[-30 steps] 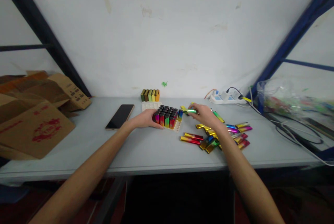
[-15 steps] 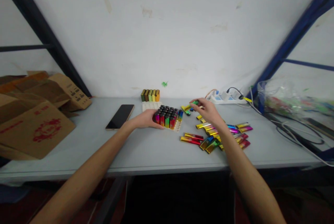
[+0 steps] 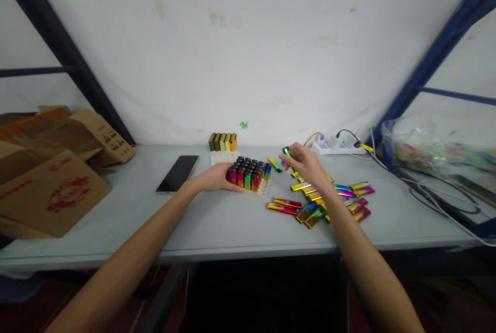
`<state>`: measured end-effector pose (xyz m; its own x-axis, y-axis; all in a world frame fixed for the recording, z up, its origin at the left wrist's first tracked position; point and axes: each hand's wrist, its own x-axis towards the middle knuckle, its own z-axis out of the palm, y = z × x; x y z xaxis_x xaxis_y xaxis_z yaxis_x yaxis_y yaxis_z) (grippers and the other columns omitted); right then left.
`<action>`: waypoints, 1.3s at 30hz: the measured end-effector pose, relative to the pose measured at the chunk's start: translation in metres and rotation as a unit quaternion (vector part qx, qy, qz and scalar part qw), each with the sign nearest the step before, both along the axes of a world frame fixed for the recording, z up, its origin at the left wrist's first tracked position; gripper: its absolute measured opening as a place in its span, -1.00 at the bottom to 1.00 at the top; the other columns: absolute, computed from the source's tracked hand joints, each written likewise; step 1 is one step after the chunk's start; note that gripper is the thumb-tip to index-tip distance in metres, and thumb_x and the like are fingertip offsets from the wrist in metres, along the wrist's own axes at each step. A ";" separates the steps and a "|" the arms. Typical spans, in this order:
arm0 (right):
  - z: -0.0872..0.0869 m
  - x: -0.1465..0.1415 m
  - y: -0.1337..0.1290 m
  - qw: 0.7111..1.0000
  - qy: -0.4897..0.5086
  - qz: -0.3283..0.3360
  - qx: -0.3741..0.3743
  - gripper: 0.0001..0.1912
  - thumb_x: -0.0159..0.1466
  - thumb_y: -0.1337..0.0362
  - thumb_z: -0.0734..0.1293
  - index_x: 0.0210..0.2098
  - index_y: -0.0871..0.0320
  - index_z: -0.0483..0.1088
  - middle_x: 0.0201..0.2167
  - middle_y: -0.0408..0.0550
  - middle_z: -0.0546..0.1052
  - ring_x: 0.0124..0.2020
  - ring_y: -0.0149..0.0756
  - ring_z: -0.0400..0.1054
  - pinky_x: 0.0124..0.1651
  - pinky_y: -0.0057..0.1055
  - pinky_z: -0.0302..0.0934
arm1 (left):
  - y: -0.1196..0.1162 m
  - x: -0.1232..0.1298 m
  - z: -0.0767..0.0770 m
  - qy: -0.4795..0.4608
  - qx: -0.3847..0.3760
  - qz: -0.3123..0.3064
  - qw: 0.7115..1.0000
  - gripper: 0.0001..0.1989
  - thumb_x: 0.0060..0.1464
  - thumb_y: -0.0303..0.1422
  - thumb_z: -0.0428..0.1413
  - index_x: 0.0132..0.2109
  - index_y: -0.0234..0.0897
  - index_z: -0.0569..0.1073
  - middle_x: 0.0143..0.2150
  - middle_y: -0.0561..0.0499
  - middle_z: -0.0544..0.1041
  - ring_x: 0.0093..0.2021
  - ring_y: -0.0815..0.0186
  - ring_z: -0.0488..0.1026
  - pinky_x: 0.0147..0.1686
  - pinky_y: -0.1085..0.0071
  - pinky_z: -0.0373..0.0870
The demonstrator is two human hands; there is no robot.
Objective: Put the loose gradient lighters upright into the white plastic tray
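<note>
From where I stand, the step in hand looks like handling one lighter while the rest are kept steady: the right hand (image 3: 306, 162) pinches a green lighter (image 3: 287, 151) above the desk (image 3: 217, 229), and the left hand (image 3: 219, 177) is wrapped round the left side of a block of upright lighters (image 3: 250, 172), thumb along the front. Those stand close together in a pale tray (image 3: 264, 187), with bare sockets showing along its right edge. I'd judge the next move calls for a firm fingertip hold, and for turning the piece upright if it is to fit a socket. A yellow-green lighter (image 3: 275, 164) lies between the tray and the right hand, so a low pass could nudge it; the loose lighters (image 3: 308, 203) sprawl under and around the right forearm. Behind the block sits a second tray (image 3: 225, 157), with dark and gold lighters (image 3: 222, 141) at its back. The phone (image 3: 178, 173), cardboard box (image 3: 58, 193) and power strip (image 3: 341, 150) are well out of the way.
</note>
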<state>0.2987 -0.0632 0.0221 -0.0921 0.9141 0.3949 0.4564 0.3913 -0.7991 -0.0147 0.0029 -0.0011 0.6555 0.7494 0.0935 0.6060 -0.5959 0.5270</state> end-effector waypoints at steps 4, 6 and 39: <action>0.001 -0.004 -0.003 1.000 0.013 0.018 0.003 -0.52 0.30 -0.24 0.31 -0.23 0.04 0.19 -0.47 -0.20 0.52 -0.59 -0.37 0.34 -0.48 -0.44 0.22 | 0.000 -0.001 -0.001 -0.001 0.003 -0.001 1.000 -0.23 -0.20 0.06 0.39 0.11 -0.29 0.51 0.12 -0.13 0.61 0.09 -0.04 0.53 0.15 0.18 0.42; 0.000 -0.004 -0.003 1.000 -0.013 -0.007 0.008 -0.51 0.31 -0.26 0.28 -0.17 0.04 0.21 -0.52 -0.24 0.48 -0.62 -0.40 0.23 -0.51 -0.46 0.14 | 0.000 -0.001 -0.001 0.002 -0.004 0.002 1.000 -0.24 -0.19 0.07 0.39 0.08 -0.30 0.52 0.09 -0.13 0.62 0.07 -0.05 0.54 0.13 0.18 0.43; 0.001 -0.015 -0.004 0.994 -0.064 -0.049 -0.073 -0.33 0.44 -0.21 -0.02 -0.28 0.14 0.48 -0.51 -0.09 0.43 -0.44 -0.26 0.31 -0.33 -0.37 0.18 | -0.001 0.001 0.000 -0.006 -0.013 0.004 1.000 -0.21 -0.22 0.08 0.39 0.10 -0.30 0.52 0.12 -0.14 0.61 0.10 -0.06 0.53 0.15 0.18 0.42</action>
